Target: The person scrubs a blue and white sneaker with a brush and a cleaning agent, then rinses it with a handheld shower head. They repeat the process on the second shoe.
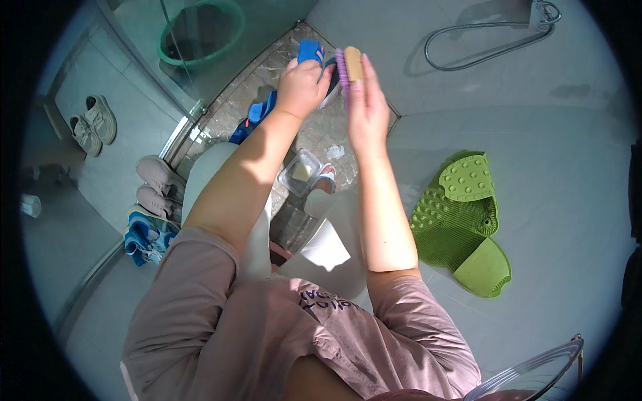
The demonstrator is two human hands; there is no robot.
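Note:
Near the top middle, my left hand grips a blue shoe or sandal whose dark footbed and pale sole edge show past my thumb. Just to its right, my right hand holds a scrubbing brush with a tan back and purple bristles, the bristles facing the shoe. Whether they touch it I cannot tell. Another blue sandal lies on the floor beyond my left forearm. Below my hands, a clear plastic tray holds a pale bar of soap, beside my foot in a white sandal.
A green-rimmed basin stands behind the glass at upper left. Pink shoes, blue-white sneakers and grey sneakers stand to the left. A green textured mat is at right, and a shower hose hangs at upper right.

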